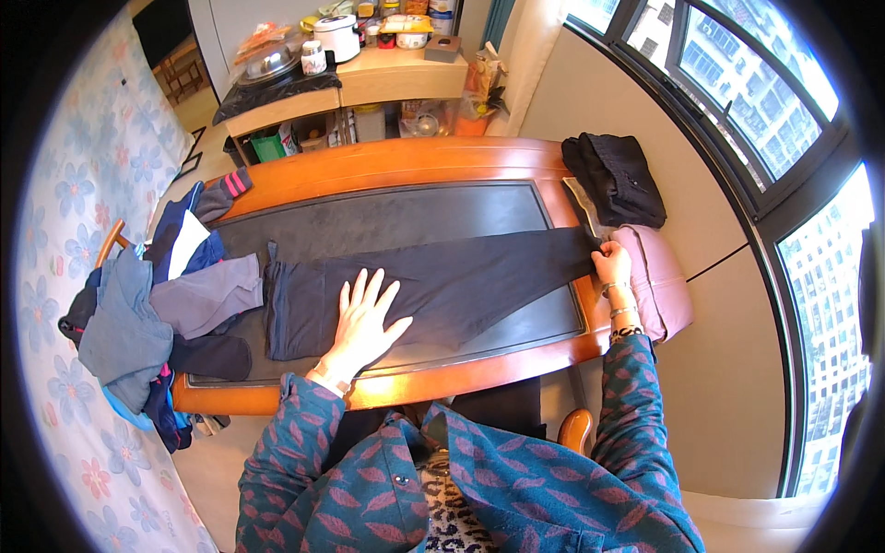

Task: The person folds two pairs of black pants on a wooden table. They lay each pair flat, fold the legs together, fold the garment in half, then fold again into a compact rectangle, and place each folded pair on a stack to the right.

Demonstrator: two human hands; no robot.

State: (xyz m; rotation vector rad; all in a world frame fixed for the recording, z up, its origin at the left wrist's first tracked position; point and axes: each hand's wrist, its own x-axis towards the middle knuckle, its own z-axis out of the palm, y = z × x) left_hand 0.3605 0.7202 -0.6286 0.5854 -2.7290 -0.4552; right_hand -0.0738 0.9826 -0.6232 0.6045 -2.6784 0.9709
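Observation:
A pair of black trousers (429,283) lies lengthwise across the table, legs laid together, with the waistband at the left and the leg ends at the right. My left hand (366,321) rests flat on the upper part of the trousers, fingers spread. At the far right, my right hand (612,261) pinches the hem end of the legs. Just beyond that hand sits a folded mauve garment (653,280), and behind it a folded black knit garment (615,180).
A wooden table (408,155) with a dark inset top stands before me. Heaped clothes (128,325) hang over its left end. A sideboard (404,79) with a white rice cooker (337,38) stands behind. Windows (733,76) line the right wall; a flowered curtain (76,276) hangs left.

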